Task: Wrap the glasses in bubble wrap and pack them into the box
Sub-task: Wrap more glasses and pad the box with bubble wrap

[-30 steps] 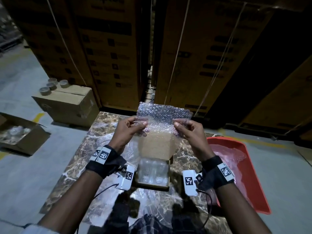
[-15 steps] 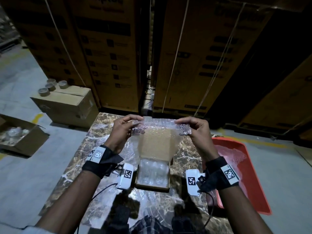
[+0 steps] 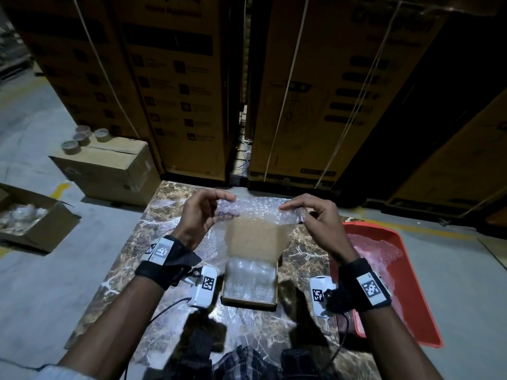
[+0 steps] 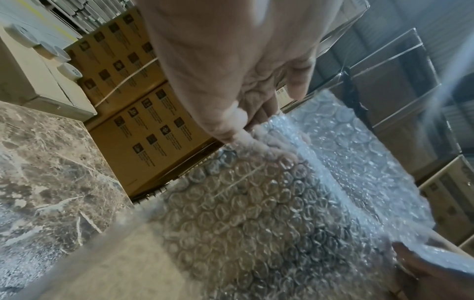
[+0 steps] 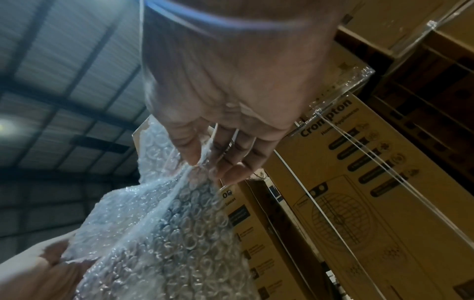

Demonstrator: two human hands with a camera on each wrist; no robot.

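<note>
A clear sheet of bubble wrap [image 3: 259, 211] is stretched between both hands above the marble table [image 3: 301, 259]. My left hand [image 3: 203, 212] pinches its left corner and my right hand [image 3: 315, 215] pinches the right one. The top of the sheet is folded over away from me. In the left wrist view the bubble wrap [image 4: 269, 213] hangs under the fingers [image 4: 256, 113]; in the right wrist view the bubble wrap [image 5: 164, 233] is pinched by thumb and fingers [image 5: 231, 158]. Below it lies a small open cardboard box [image 3: 248, 301] with wrapped glasses [image 3: 251, 278] inside, its flap [image 3: 255, 238] raised.
A red tray [image 3: 411, 311] holding more bubble wrap sits at the table's right edge. On the floor to the left stand a closed carton [image 3: 109, 171] with tape rolls [image 3: 82, 138] on it and an open carton [image 3: 30, 218]. Tall stacked cartons [image 3: 178, 78] wall off the back.
Both hands moved apart and away from me, and the upright top part of the sheet has been folded down, so the sheet now spans flat and wider over the box flap.
</note>
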